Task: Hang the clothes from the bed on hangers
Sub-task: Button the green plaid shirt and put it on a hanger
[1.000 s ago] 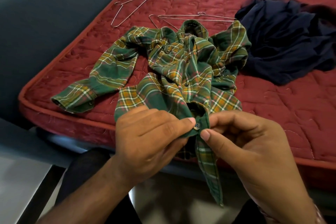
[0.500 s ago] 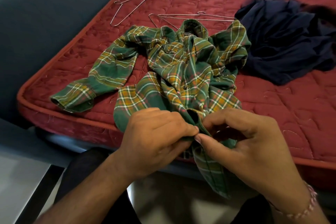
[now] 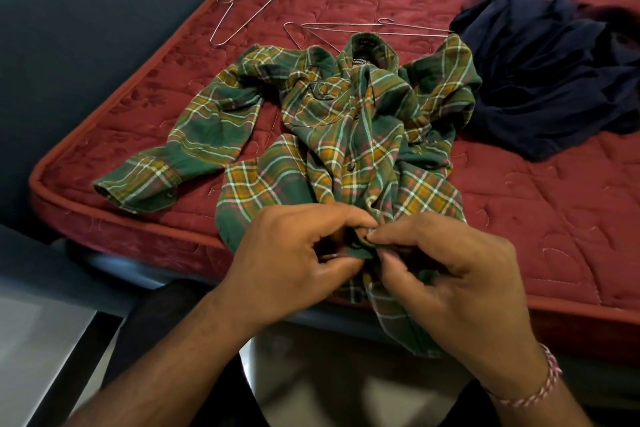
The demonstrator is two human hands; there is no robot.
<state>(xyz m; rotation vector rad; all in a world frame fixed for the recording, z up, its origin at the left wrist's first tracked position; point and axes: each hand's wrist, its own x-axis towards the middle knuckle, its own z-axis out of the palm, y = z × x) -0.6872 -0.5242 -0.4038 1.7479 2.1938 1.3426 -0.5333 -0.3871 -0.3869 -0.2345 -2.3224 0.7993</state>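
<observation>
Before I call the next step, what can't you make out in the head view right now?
- Button at the plaid shirt hem: hidden by left hand and right hand.
- Collar label: too small to read.
- Two overlapping hangers: lower ends under the collar.
- Navy garment: cut off at right edge.

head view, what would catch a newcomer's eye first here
The green plaid shirt sprawls across the red mattress, its lower front pinched at the near edge by the left hand and right hand. Behind it lie wire hangers, with a dark garment heaped to the right.
</observation>
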